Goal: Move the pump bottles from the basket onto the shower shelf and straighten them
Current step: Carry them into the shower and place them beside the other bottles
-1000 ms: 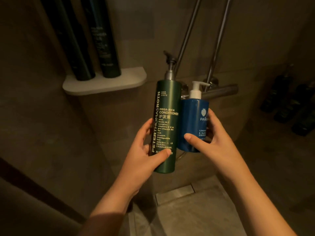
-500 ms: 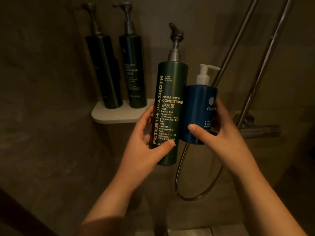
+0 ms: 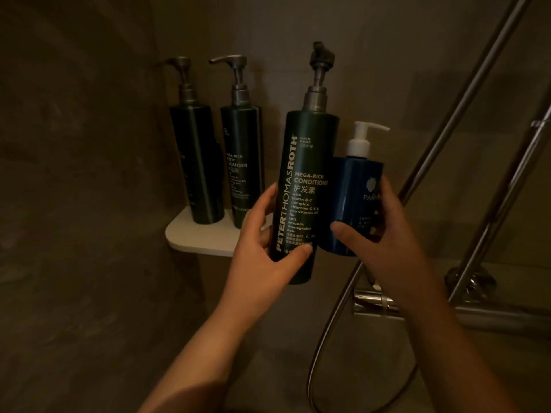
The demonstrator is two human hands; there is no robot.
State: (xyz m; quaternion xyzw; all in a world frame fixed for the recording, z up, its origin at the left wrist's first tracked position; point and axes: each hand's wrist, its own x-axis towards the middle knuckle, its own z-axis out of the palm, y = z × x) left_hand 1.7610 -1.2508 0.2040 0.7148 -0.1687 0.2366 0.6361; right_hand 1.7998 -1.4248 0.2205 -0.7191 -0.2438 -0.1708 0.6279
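While both hands kept their grips, the view had drawn closer to the shelf [image 3: 196, 238] than half a second before. The left hand [image 3: 262, 259] curled round the lower conditioner [image 3: 304, 162], thumb across its front. The right hand [image 3: 387, 242] clasped the blue bottle [image 3: 351, 201], thumb in front, fingers behind. Both bottles were held upright and touching, in the air before the shelf's right end, as earlier. A dark bottle [image 3: 196, 162] and the cleanser [image 3: 243, 165] stood unmoved on the shelf. The hose [image 3: 326, 326] hung below.
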